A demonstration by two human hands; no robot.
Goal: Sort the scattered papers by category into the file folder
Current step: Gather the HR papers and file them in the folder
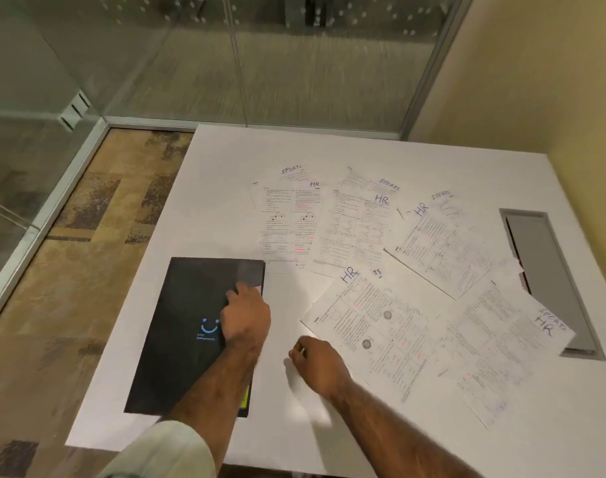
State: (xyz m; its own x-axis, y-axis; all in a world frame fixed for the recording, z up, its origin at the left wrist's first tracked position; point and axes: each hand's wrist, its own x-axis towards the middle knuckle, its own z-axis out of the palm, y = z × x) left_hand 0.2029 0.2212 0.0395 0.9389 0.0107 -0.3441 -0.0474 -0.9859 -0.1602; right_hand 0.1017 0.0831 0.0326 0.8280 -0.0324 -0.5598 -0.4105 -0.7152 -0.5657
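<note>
A black file folder [187, 322] with a blue smile logo lies shut at the left of the white table [225, 188]. My left hand [246, 320] rests on the folder's right edge, fingers spread over the cover near its upper right corner. My right hand [317, 365] lies loosely curled on the table beside the folder, touching the lower left corner of the nearest HR sheet [370, 326]. Several printed papers are scattered to the right, hand-marked "HR" or "SPORTS": an HR sheet [289, 222], another HR sheet [355, 232], a sheet [443, 243] and a SPORTS/HR sheet [501, 346].
A grey recessed cable hatch [550, 270] is set into the table at the right, partly covered by paper corners. A cream wall stands along the right side, glass partitions behind and to the left. Patterned carpet [80, 257] lies left of the table.
</note>
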